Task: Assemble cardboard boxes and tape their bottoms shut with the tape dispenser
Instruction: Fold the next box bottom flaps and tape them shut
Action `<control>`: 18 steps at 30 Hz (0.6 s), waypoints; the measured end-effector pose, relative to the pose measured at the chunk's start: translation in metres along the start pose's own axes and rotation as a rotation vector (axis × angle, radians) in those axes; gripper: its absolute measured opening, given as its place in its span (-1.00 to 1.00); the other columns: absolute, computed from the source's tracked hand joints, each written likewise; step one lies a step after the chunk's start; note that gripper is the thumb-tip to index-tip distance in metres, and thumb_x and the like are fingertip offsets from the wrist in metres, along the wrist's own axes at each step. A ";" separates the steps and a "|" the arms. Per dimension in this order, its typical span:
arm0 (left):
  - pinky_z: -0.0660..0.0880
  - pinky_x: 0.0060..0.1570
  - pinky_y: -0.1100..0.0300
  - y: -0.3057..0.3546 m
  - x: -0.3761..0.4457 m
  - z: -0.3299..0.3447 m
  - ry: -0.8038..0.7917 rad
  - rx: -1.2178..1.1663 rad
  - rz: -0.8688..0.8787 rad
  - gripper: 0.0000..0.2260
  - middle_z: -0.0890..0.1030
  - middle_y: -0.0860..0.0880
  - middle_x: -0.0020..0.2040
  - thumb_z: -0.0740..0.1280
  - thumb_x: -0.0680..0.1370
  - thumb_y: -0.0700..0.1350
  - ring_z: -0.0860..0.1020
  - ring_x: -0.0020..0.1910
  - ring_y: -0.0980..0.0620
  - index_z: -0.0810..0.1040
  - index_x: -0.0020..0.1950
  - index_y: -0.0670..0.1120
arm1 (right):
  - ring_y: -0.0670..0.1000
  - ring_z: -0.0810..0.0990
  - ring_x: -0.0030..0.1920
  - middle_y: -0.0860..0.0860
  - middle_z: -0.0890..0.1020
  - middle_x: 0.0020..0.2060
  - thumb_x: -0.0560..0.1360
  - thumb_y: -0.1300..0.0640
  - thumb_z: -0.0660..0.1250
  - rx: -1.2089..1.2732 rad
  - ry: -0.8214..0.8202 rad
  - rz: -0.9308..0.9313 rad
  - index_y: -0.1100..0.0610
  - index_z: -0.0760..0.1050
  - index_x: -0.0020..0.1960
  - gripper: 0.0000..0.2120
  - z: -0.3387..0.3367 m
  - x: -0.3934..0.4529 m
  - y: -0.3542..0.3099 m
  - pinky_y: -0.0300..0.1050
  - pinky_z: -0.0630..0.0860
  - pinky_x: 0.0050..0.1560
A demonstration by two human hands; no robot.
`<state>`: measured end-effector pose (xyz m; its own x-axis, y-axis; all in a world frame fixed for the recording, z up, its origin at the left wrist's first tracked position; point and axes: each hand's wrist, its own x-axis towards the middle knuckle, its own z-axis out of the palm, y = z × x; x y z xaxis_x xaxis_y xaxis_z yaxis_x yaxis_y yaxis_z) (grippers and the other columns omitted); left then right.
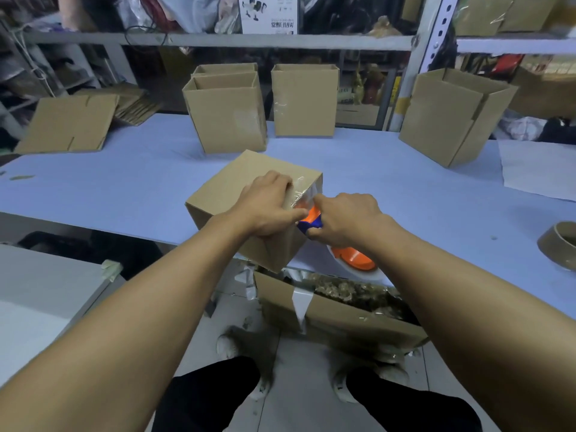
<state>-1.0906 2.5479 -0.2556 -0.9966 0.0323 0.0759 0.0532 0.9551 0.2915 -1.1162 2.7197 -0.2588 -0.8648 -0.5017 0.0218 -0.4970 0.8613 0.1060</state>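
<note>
Two bare hands met at the middle of the view, over a box (230,194) that sat upside down at the near edge of a blue table (124,182), one corner overhanging toward the person. The left hand (268,204) lay palm-down on the upturned bottom, fingers curled at the knuckles and pressing a strip of clear tape (300,190) that ran toward the box's 3 o'clock edge and down that side. The right hand (346,219) was wrapped tightly around the orange and blue dispenser (308,218), which touched the box just beside the left thumb, at 3 o'clock from the left hand. The orange roll (355,258) showed below the right wrist, toward 5 o'clock.

The tape's long axis ran roughly from 9 to 3 o'clock across the bottom, and the dispenser sat at its 3 o'clock end, so the right hand was the nearer one for any cut or pull. Judging from this, the strip was nearly laid and tearing it free seemed the step in hand. Whether the blade had bitten could not be told.

Four upright open boxes (304,101) stood at the far side, toward 12 and 1 o'clock. Flat cardboard (68,123) lay at 10 o'clock. A spare brown roll (559,247) sat at 3 o'clock.
</note>
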 end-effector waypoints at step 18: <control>0.26 0.25 -0.07 0.021 0.022 0.032 0.196 0.150 -0.134 -0.52 0.32 -0.06 0.36 0.33 0.47 -0.01 0.28 0.36 -0.09 0.33 0.36 -0.04 | 0.11 0.52 -0.07 -0.04 0.51 -0.19 0.37 -0.34 0.30 0.159 -0.192 0.009 -0.09 0.43 0.09 -0.57 -0.013 0.012 0.011 -0.05 0.32 -0.18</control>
<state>-1.1139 2.5781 -0.2779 -0.9621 -0.1409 0.2336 -0.1028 0.9804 0.1682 -1.1315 2.7218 -0.2449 -0.8597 -0.4822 -0.1686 -0.4808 0.8753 -0.0516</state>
